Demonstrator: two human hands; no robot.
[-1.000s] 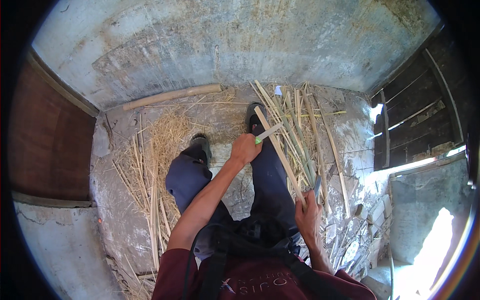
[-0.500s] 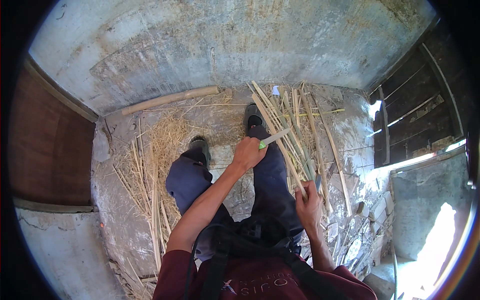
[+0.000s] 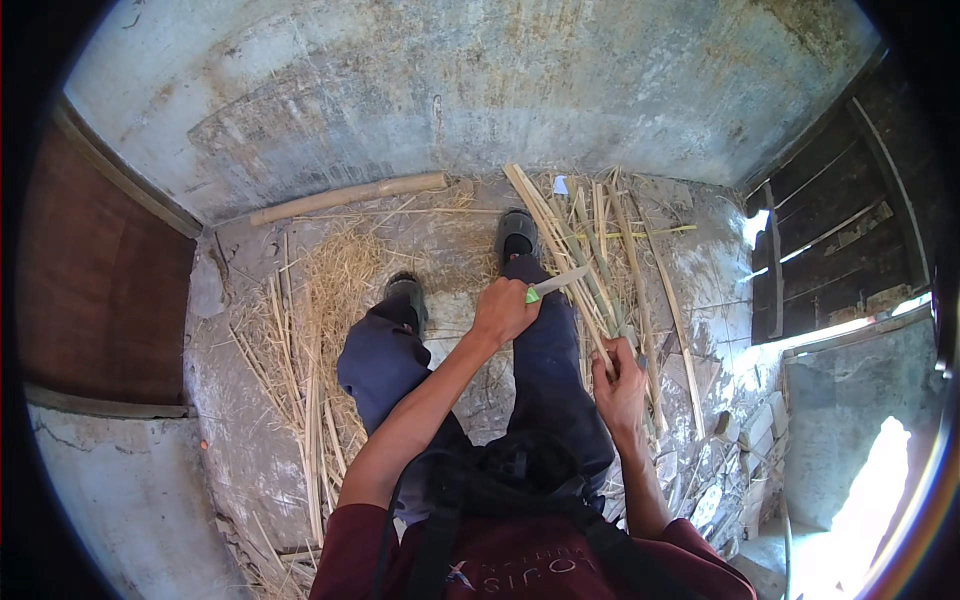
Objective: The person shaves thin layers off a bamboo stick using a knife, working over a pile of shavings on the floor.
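Note:
My left hand [image 3: 504, 312] is closed round the green handle of a knife [image 3: 562, 281]. Its blade points to the right and lies across some long bamboo strips [image 3: 560, 240], seemingly over their top side; whether it touches them I cannot tell. My right hand [image 3: 621, 388] pinches the near ends of pale strips between thumb and fingers. Those strips slant away to the far left, past my right shoe. Beside them, more bamboo pieces [image 3: 633, 262] lie on the floor, some greenish. My legs stand apart between the two piles.
Straw-like shavings [image 3: 340, 270] and long strips [image 3: 312, 440] cover the floor at left. A thick bamboo pole [image 3: 350, 197] lies along the far wall [image 3: 480, 90]. Broken slabs [image 3: 758, 430] sit at right, below dark wooden boards [image 3: 840, 220].
The pale strips by my right hand lie closer together, and its fingers have shifted slightly on them. My left hand keeps the knife in nearly the same place. The whole view has moved a little.

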